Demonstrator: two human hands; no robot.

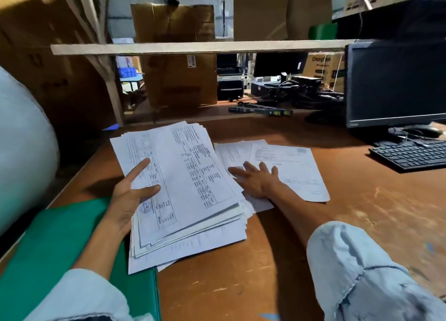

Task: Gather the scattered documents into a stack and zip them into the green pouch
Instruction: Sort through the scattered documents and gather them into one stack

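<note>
The brown surface [277,260] fills most of the view. At its near left corner lies the green pouch [48,248], cut off by the frame edge and partly covered by the left forearm and the papers; its zip cannot be made out. A dark monitor [395,84] on the right is cropped. The stack of documents [188,175] overlaps the pouch's right edge, its print too blurred to read. Loose sheets [296,168] lie just beside it, partly tucked under it. A keyboard [410,155] runs out of frame. The left hand [128,200] grips the stack's left edge, most of its fingers hidden beneath. The right hand [258,179] presses flat, fingers spread, on the loose sheets.
</note>
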